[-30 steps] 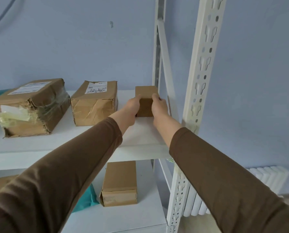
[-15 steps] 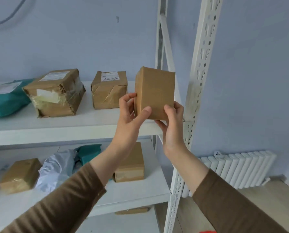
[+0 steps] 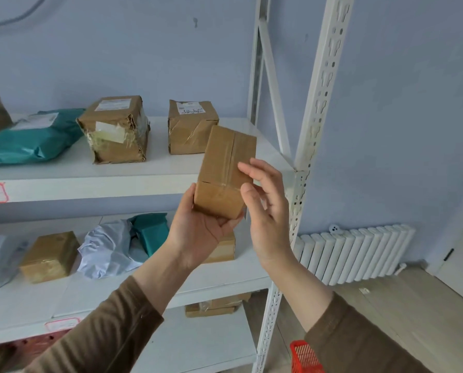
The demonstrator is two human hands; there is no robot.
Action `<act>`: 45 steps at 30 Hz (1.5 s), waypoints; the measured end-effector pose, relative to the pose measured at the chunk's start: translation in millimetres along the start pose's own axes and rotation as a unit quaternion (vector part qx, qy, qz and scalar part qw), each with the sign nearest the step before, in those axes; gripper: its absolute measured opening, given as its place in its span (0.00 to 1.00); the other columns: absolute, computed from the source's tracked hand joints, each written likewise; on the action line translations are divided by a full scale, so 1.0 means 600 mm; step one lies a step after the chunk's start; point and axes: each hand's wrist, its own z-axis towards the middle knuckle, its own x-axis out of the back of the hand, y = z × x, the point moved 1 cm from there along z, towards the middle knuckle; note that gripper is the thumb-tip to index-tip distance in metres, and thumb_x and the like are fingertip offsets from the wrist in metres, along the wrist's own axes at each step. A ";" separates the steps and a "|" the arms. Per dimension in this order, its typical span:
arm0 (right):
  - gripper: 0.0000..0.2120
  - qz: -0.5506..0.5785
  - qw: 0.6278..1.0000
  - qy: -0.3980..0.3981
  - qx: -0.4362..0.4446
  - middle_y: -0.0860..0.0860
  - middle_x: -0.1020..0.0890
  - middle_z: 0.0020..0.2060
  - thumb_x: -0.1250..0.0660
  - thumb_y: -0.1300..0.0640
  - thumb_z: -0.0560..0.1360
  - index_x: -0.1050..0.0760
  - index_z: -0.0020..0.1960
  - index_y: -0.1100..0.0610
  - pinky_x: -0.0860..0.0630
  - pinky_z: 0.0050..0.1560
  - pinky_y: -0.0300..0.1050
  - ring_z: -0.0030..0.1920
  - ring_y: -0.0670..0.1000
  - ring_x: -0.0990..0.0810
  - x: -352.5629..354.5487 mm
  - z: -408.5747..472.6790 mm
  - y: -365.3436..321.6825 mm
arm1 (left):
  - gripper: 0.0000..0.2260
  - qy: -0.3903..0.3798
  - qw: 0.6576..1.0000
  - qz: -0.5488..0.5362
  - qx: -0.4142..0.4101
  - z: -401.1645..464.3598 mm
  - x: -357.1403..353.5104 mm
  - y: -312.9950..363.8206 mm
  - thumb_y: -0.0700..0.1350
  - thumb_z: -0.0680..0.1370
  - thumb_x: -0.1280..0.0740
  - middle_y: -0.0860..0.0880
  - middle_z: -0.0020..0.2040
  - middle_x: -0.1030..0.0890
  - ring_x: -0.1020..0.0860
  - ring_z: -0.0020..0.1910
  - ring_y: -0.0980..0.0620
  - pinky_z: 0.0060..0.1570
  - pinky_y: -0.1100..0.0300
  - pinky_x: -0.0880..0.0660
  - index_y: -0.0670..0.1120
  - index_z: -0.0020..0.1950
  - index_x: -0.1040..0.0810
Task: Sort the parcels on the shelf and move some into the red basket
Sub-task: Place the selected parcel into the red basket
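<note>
Head cam, close, facing shelf (image 3: 144, 181).

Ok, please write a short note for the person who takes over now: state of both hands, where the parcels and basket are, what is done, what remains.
Left hand: holds the small brown box from below, in front of the shelf.
Right hand: open beside the box, fingers at its right face; contact unclear.
Upper shelf: two taped brown parcels and a teal bag.
Middle shelf: a brown box, grey and teal bags.
Red basket: on the floor, lower right; contents not visible.
Done: one box is off the shelf. Left: decide on it, probably drop it in the basket, then sort the rest.
</note>
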 end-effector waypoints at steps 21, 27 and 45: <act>0.21 0.174 0.942 -0.031 -0.284 0.46 0.14 0.57 0.46 0.55 0.86 0.15 0.56 0.42 0.26 0.66 0.51 0.61 0.47 0.19 0.105 0.022 0.038 | 0.51 -0.040 0.785 0.546 -0.291 0.015 0.016 -0.035 0.39 0.72 0.20 0.56 0.78 0.36 0.35 0.77 0.60 0.75 0.64 0.36 0.58 0.84 0.49; 0.21 0.260 0.905 -0.013 -0.337 0.51 0.13 0.54 0.47 0.45 0.87 0.18 0.60 0.54 0.25 0.61 0.50 0.58 0.51 0.19 0.129 0.020 0.063 | 0.46 -0.012 0.547 0.689 -0.475 0.028 0.018 -0.049 0.36 0.69 0.18 0.50 0.75 0.36 0.38 0.77 0.55 0.79 0.57 0.39 0.47 0.80 0.41; 0.21 0.192 0.920 -0.149 -0.308 0.51 0.15 0.58 0.35 0.54 0.73 0.26 0.66 0.49 0.24 0.60 0.57 0.59 0.54 0.19 0.193 0.006 0.102 | 0.20 0.085 0.859 0.436 -0.253 0.047 0.028 -0.079 0.38 0.86 0.41 0.52 0.74 0.23 0.25 0.73 0.54 0.77 0.46 0.32 0.53 0.77 0.31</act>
